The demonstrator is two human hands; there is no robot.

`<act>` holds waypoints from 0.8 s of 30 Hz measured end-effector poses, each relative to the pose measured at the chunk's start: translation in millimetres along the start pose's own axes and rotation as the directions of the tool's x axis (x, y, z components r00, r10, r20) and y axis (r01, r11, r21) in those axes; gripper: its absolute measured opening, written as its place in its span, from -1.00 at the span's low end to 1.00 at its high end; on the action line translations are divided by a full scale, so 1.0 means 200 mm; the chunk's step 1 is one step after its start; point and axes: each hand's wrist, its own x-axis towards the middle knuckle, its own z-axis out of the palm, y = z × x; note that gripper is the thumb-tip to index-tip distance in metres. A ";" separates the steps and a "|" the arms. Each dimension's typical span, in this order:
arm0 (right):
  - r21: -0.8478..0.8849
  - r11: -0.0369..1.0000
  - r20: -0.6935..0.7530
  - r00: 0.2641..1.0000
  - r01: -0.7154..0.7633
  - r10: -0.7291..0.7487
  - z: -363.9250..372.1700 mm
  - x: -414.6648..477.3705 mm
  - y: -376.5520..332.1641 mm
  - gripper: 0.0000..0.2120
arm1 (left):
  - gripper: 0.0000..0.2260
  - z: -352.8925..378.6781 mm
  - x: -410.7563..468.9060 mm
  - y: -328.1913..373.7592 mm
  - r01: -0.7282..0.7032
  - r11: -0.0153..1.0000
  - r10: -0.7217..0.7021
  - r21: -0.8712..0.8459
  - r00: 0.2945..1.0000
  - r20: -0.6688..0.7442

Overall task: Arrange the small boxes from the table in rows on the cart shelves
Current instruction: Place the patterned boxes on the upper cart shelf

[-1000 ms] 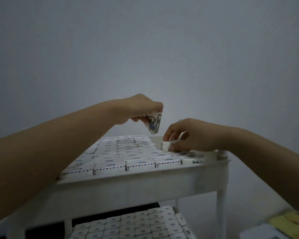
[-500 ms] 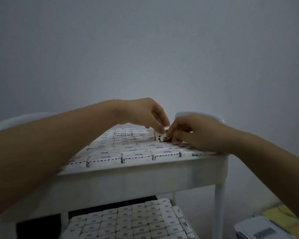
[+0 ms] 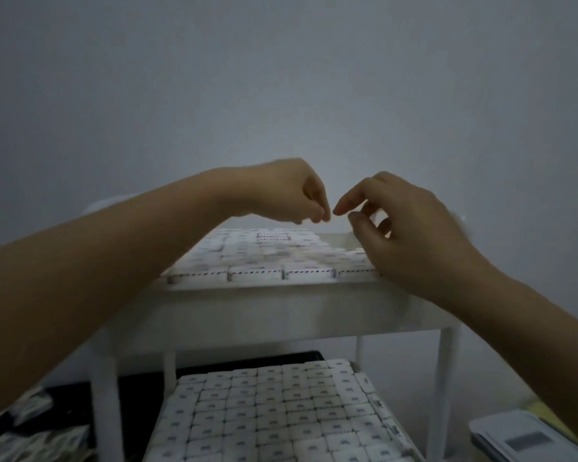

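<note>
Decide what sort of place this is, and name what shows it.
Probably a small home storage or packing corner: a white cart with boxes in tight rows on both levels, a bare wall behind, and a white bin low on the right.

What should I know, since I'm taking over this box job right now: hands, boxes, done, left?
Left hand: fingers curled, no box visible in it, above the far side of the white cart's top shelf.
Right hand: loosely open, empty, beside it.
Small white cardboard boxes with red-blue striped edges lie in rows across that shelf; the lower-shelf boxes form rows too.
Done: lower tier looks full, top nearly.
Left: fill the bare strip at the top's far right; the supply is not clearly in view.
</note>
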 end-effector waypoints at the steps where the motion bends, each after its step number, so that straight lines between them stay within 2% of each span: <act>1: 0.057 0.997 -0.050 0.998 0.046 -0.043 0.02 -0.04 -0.08 -0.86 | -0.87 -0.03 -0.10 -0.01 0.001 0.998 0.004 0.058 0.995 -0.095; 3: 0.158 0.979 -0.120 0.987 0.126 -0.107 0.08 -0.13 -0.24 -0.86 | -0.88 -0.08 -0.33 -0.04 -0.008 0.992 0.041 0.127 0.965 -0.258; 5: 0.270 0.942 -0.136 0.977 0.198 -0.167 0.18 -0.23 -0.41 -0.86 | -0.87 -0.08 -0.59 -0.10 -0.004 0.994 0.044 0.112 0.931 -0.363; 8: 0.430 0.867 -0.100 0.968 0.251 -0.231 0.36 -0.39 -0.65 -0.90 | -0.87 0.01 -0.97 -0.20 0.011 0.998 0.023 0.064 0.867 -0.498; 10: 0.453 0.857 -0.008 0.963 0.244 -0.269 0.52 -0.50 -0.80 -0.90 | -0.88 0.13 -1.19 -0.30 0.048 0.999 -0.038 0.005 0.848 -0.529; 12: 0.440 0.872 0.159 0.937 0.214 -0.310 0.68 -0.62 -0.92 -0.93 | -0.89 0.28 -1.40 -0.45 0.180 0.982 -0.182 -0.055 0.833 -0.523; 14: 0.388 0.910 0.389 0.870 0.144 -0.303 0.84 -0.72 -1.01 -0.89 | -0.91 0.46 -1.60 -0.62 0.372 0.923 -0.369 -0.097 0.788 -0.493; 16: 0.233 0.966 0.631 0.738 0.113 -0.239 0.98 -0.81 -1.06 -0.78 | -0.85 0.63 -1.76 -0.76 0.532 0.841 -0.520 -0.099 0.743 -0.422; 17: 0.134 0.981 0.724 0.662 0.144 -0.196 1.04 -0.85 -1.08 -0.71 | -0.81 0.71 -1.83 -0.82 0.564 0.821 -0.551 -0.090 0.741 -0.383; 18: 0.056 0.983 0.786 0.600 0.175 -0.151 1.08 -0.89 -1.09 -0.66 | -0.79 0.78 -1.88 -0.86 0.563 0.822 -0.553 -0.080 0.759 -0.345; 20: -0.021 0.982 0.840 0.537 0.189 -0.085 1.15 -0.97 -1.11 -0.57 | -0.80 0.90 -1.93 -0.89 0.514 0.857 -0.500 -0.031 0.817 -0.287; 24: -0.001 0.988 0.842 0.533 0.156 -0.083 1.17 -1.07 -1.11 -0.47 | -0.64 1.06 -1.94 -0.97 0.453 0.881 -0.417 0.139 0.880 -0.226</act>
